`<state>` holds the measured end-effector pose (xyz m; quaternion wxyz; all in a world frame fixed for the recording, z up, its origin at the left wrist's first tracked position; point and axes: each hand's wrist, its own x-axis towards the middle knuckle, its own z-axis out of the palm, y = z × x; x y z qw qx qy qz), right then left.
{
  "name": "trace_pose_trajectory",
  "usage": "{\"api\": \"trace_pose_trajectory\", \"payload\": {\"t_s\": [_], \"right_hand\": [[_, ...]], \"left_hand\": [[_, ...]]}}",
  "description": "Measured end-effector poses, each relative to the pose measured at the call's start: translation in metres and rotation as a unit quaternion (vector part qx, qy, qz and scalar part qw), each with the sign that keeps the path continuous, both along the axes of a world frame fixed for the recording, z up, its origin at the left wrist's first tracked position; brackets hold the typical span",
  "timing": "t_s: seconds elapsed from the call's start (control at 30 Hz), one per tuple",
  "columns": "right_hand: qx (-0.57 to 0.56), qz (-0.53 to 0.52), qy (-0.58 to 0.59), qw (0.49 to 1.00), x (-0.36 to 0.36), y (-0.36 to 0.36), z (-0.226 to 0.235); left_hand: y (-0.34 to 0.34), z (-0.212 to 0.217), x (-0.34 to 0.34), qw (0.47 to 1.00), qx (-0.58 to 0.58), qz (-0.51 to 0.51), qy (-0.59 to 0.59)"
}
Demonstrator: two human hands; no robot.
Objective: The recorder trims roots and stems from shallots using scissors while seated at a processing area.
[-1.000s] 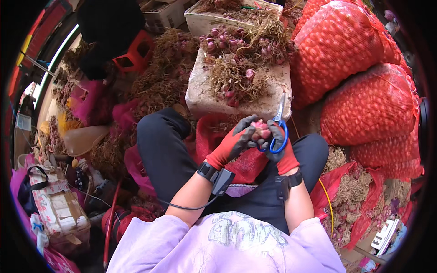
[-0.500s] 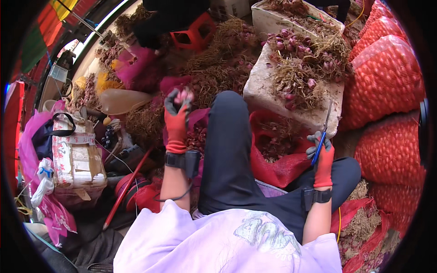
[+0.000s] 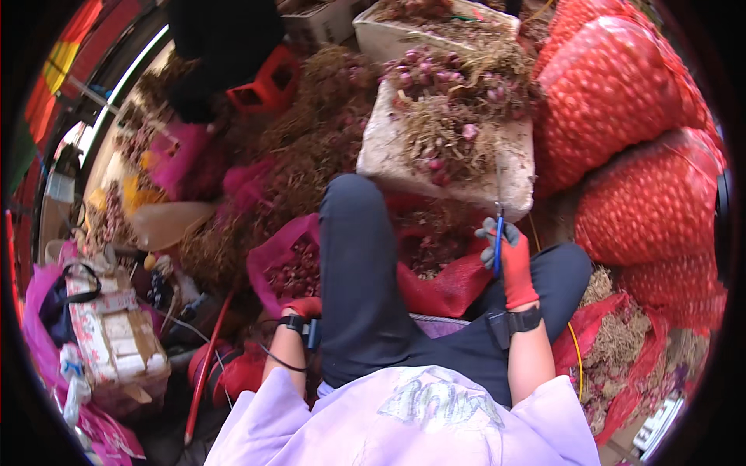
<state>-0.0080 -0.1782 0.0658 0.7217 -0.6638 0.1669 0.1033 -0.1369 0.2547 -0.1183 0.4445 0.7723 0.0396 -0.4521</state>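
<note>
My right hand point(image 3: 510, 260), in a red glove with grey fingers, is closed around the blue handle of long, thin-bladed scissors point(image 3: 498, 241). Their blades point away from me, in front of a dirty white foam box point(image 3: 388, 151) heaped with shallots point(image 3: 435, 165) and dry stalks. My left hand point(image 3: 306, 307), in a matching glove, is low beside my raised left knee. The knee hides its fingers, so I cannot see what they hold. Just beyond that hand, an open pink mesh bag point(image 3: 268, 260) contains many trimmed shallots point(image 3: 299, 272).
Full red mesh sacks point(image 3: 614, 93) are stacked on the right. A red mesh bag point(image 3: 447, 283) lies open between my legs. Piled stalks, a red stool point(image 3: 264, 81) and a dark-clothed person point(image 3: 221, 39) are farther off. Left of me are a taped carton point(image 3: 116, 334) and a red pole point(image 3: 206, 369).
My left hand, earlier raised with a pinkish bunch of shallots in its fingers, has dropped toward me behind the knee. The right hand still grips the scissors. The whole view has shifted.
</note>
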Motion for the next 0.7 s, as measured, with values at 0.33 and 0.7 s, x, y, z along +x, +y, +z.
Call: {"api": "trace_pose_trajectory", "payload": {"t_s": [0.33, 0.7], "right_hand": [[0.091, 0.005, -0.039, 0.995, 0.053, -0.035, 0.036], [0.200, -0.111, -0.059, 0.972, 0.065, -0.046, -0.008]], "left_hand": [[-0.102, 0.289, 0.234, 0.872, -0.099, 0.182, -0.443], [-0.303, 0.178, 0.348, 0.763, 0.241, -0.075, -0.596]]}}
